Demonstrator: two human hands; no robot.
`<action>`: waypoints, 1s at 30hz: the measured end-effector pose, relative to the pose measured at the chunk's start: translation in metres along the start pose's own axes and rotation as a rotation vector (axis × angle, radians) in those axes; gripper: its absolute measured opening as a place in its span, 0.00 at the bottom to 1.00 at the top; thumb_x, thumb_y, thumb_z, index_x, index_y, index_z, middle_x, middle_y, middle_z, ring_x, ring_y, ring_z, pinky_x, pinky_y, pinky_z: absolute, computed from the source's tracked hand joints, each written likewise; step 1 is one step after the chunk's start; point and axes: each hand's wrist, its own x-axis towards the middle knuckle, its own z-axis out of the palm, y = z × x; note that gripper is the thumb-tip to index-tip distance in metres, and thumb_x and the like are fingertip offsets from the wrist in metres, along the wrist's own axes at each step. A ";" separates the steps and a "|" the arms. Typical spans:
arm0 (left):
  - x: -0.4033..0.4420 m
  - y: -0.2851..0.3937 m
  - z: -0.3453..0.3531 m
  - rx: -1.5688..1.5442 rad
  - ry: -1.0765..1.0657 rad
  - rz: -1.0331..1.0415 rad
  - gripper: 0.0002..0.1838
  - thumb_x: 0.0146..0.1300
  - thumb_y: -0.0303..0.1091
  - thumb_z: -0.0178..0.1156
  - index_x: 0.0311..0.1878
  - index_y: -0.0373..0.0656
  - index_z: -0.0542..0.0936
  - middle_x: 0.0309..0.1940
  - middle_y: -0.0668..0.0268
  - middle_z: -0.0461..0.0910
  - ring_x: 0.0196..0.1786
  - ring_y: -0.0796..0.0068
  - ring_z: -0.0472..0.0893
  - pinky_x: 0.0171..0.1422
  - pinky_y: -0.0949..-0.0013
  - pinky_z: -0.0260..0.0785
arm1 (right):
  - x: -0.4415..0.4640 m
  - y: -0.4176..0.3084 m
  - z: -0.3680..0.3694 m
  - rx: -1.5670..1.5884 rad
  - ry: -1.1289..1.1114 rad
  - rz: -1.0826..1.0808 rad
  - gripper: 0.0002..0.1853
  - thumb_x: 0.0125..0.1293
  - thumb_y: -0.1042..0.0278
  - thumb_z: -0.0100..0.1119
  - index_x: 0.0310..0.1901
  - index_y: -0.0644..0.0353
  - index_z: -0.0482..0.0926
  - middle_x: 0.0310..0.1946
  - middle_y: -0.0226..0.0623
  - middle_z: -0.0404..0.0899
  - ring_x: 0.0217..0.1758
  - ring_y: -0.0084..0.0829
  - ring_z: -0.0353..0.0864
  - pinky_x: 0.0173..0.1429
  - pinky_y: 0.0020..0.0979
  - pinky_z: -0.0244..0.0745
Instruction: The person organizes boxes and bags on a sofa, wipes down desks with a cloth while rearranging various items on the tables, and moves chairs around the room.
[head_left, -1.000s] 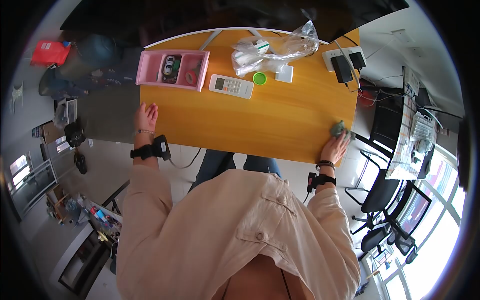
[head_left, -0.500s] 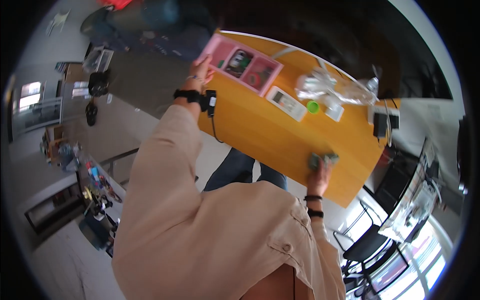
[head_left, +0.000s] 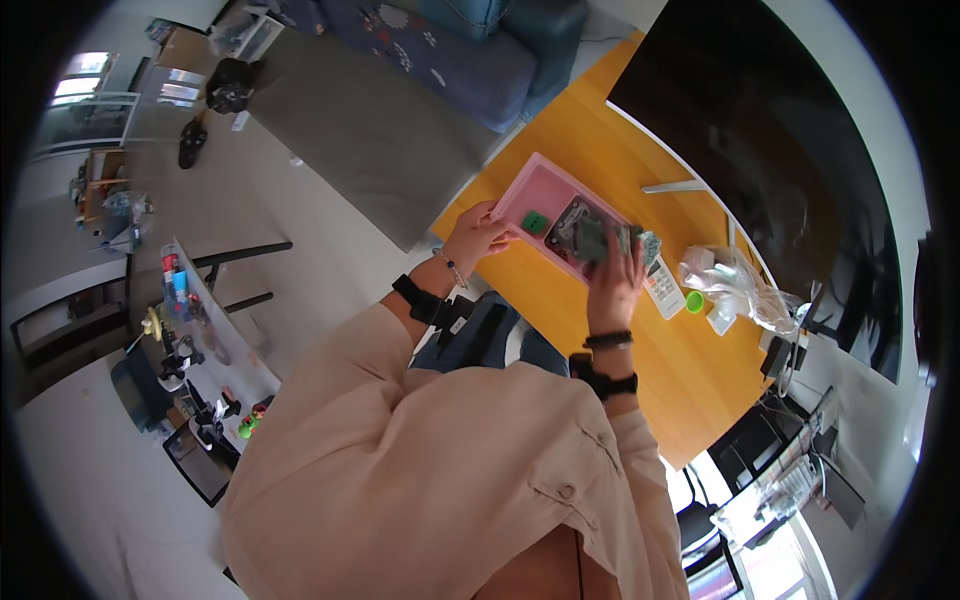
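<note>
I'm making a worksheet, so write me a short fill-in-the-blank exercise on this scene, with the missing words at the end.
1. The left hand touches the divided tray, which is coloured ____.
2. The hand nearer the remote is the person's ____ one.
3. The small round item beside the remote is coloured ____.
4. The crumpled bag is made of clear ____.

Missing words: pink; right; green; plastic.

Daylight is let in most strongly through the window (head_left: 795, 560) at the lower right, where the panes are burnt out to white, while the wooden table (head_left: 690, 395) is evenly lit and only faint reflections are held by the dark screen (head_left: 770, 180). Small glints are thrown by the clear plastic bag (head_left: 745, 290). The right hand (head_left: 615, 285) is softened by blur, straight lines are bowed by the wide lens, and the corners are swallowed by black.
</note>
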 end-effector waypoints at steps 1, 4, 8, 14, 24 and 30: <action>0.001 -0.004 -0.003 -0.015 -0.019 -0.019 0.20 0.60 0.31 0.53 0.56 0.41 0.66 0.40 0.65 0.76 0.41 0.73 0.79 0.41 0.77 0.71 | 0.005 -0.006 0.010 -0.109 -0.053 -0.016 0.26 0.54 0.71 0.52 0.58 0.53 0.65 0.58 0.41 0.62 0.66 0.40 0.55 0.67 0.44 0.46; -0.001 -0.007 -0.003 -0.053 -0.022 0.055 0.17 0.58 0.25 0.52 0.52 0.41 0.68 0.39 0.65 0.76 0.39 0.76 0.79 0.41 0.75 0.72 | 0.027 -0.048 0.049 -0.283 -0.323 -0.300 0.27 0.54 0.67 0.52 0.59 0.54 0.63 0.60 0.38 0.60 0.66 0.41 0.53 0.66 0.43 0.49; 0.008 -0.014 -0.007 -0.259 0.005 0.136 0.14 0.57 0.24 0.52 0.47 0.41 0.69 0.36 0.69 0.75 0.37 0.82 0.75 0.35 0.79 0.68 | 0.051 -0.091 0.065 0.124 -0.205 -0.203 0.26 0.53 0.62 0.53 0.56 0.50 0.66 0.59 0.37 0.62 0.64 0.38 0.57 0.65 0.43 0.51; 0.004 -0.003 -0.004 -0.101 0.090 0.030 0.15 0.58 0.30 0.56 0.47 0.40 0.68 0.37 0.66 0.75 0.38 0.77 0.77 0.41 0.77 0.70 | 0.045 0.002 0.023 -0.246 -0.138 0.263 0.24 0.55 0.63 0.50 0.55 0.56 0.66 0.60 0.42 0.61 0.66 0.38 0.55 0.66 0.46 0.47; 0.013 -0.011 -0.007 -0.111 0.059 0.056 0.13 0.60 0.31 0.55 0.47 0.42 0.68 0.35 0.66 0.76 0.38 0.76 0.77 0.43 0.75 0.69 | 0.060 -0.070 0.056 -0.055 -0.146 -0.188 0.24 0.55 0.63 0.51 0.56 0.51 0.66 0.58 0.42 0.62 0.62 0.41 0.60 0.61 0.45 0.56; 0.008 -0.001 -0.003 -0.049 0.111 0.031 0.14 0.61 0.32 0.54 0.47 0.39 0.66 0.36 0.65 0.75 0.37 0.76 0.77 0.42 0.76 0.69 | -0.004 -0.004 0.008 -0.203 0.045 0.142 0.30 0.49 0.57 0.61 0.55 0.55 0.67 0.58 0.49 0.60 0.61 0.46 0.60 0.59 0.45 0.58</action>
